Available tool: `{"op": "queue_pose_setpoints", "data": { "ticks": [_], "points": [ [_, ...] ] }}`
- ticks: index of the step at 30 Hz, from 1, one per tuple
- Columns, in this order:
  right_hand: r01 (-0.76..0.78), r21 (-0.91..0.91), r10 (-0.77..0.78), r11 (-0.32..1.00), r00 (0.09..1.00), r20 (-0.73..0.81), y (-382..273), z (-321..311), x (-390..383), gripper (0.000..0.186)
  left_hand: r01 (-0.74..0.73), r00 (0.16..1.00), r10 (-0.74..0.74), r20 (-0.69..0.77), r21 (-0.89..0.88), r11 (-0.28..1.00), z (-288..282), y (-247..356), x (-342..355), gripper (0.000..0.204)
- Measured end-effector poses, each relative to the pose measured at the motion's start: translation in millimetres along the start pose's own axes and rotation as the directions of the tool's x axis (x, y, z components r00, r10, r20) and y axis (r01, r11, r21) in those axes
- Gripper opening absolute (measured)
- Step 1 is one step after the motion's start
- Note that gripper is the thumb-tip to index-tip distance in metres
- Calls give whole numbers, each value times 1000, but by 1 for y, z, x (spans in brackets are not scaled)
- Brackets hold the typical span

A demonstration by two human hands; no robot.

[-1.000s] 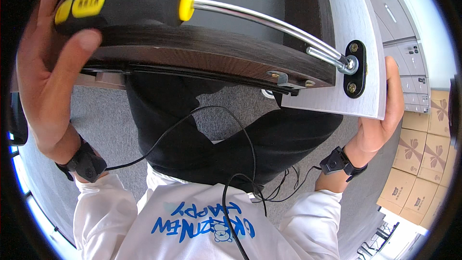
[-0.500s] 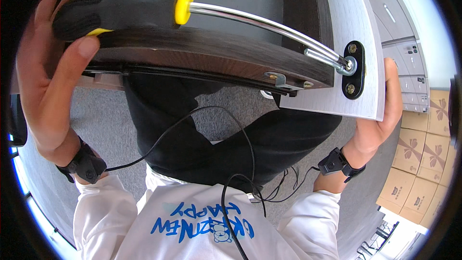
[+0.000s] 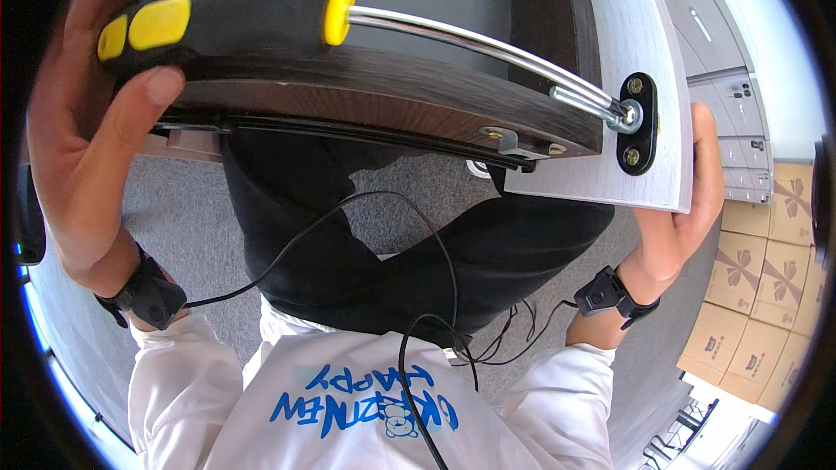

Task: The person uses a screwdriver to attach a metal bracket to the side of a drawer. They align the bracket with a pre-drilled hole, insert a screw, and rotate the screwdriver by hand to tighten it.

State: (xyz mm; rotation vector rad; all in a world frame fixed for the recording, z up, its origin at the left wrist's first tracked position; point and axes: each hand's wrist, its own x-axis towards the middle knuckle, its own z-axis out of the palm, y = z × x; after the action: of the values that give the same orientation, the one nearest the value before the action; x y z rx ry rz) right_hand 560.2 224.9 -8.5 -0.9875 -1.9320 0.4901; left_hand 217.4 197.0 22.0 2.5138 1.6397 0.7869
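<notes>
A screwdriver with a black and yellow handle lies in my left hand, its fingers closed round the handle's end. Its long steel shaft runs right to a metal fitting at the middle of a black oval plate. Two screws fasten that plate to a pale wood-grain panel. Wrapped round the panel's right edge is my right hand; some of its fingers are hidden behind the panel. Against the panel's inner side stands a dark brown drawer or cabinet body.
A small metal bracket sits on the dark body's near edge. Black cables run across my lap between the wrist bands. Cardboard boxes are stacked at the right, below pale cabinets. Grey carpet lies beneath.
The screwdriver handle has turned in my left hand, so yellow patches now face up. Its tip stays at the fitting. My right hand keeps its hold on the panel.
</notes>
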Motion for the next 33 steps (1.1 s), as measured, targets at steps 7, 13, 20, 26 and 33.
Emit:
{"op": "queue_pose_setpoints", "data": {
  "ticks": [7,13,20,26,33],
  "points": [
    [112,-114,-113,987,994,-4,6,-6,3,79,-19,1000,19,-21,2,1000,-4,-20,-14,43],
    [361,-291,-269,886,911,313,-25,-15,34,50,-54,998,53,-37,-9,999,-4,-24,-11,42],
    [293,-328,-247,898,953,175,-38,16,29,26,-66,997,66,-46,0,998,-1,-14,-11,41],
    [314,-445,-262,839,949,176,-36,13,29,26,-94,995,93,-43,-6,996,-4,-26,-17,40],
    [381,-426,-348,821,924,157,-30,21,30,24,-117,993,117,-30,3,993,3,-12,0,39]
  ]
}}
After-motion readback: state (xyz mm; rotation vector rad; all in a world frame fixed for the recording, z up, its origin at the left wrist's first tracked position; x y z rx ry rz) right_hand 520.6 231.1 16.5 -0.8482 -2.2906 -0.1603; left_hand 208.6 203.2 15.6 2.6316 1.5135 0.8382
